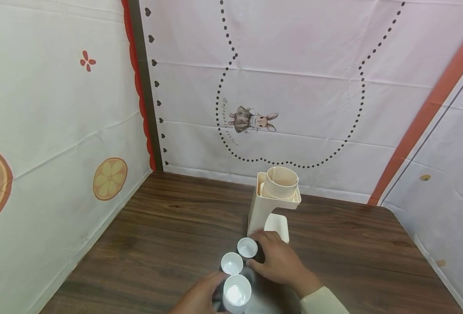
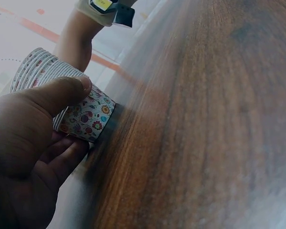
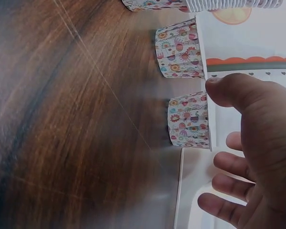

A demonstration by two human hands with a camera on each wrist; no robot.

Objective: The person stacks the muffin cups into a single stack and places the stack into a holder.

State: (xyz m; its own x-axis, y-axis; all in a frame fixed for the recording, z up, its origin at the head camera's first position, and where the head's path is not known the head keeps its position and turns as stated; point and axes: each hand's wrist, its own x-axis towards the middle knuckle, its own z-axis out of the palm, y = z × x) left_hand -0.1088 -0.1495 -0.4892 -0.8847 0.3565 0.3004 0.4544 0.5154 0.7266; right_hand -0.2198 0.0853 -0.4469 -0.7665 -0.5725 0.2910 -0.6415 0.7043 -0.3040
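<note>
My left hand [image 1: 204, 294] grips a nested stack of paper baking cups [image 2: 93, 112], which have a small flower print outside and white insides. The thumb lies along the stack's side and the other fingers are beneath. Two single paper cups stand upright just beyond the stack: a nearer one [image 1: 232, 264] and a farther one [image 1: 247, 247]. My right hand [image 1: 276, 257] is beside the farther cup, its fingers spread and loosely bent. In the right wrist view, its thumb is close to that cup's rim [image 3: 189, 121]; whether they touch, I cannot tell.
Behind the cups stands a cream-coloured plastic stand [image 1: 255, 213] with a round open tube [image 1: 282, 183] at its top and a flat base [image 1: 277, 226]. All of it is on a dark wooden table [image 1: 168, 226]. Printed cloth walls [image 1: 302, 87] enclose the back and sides.
</note>
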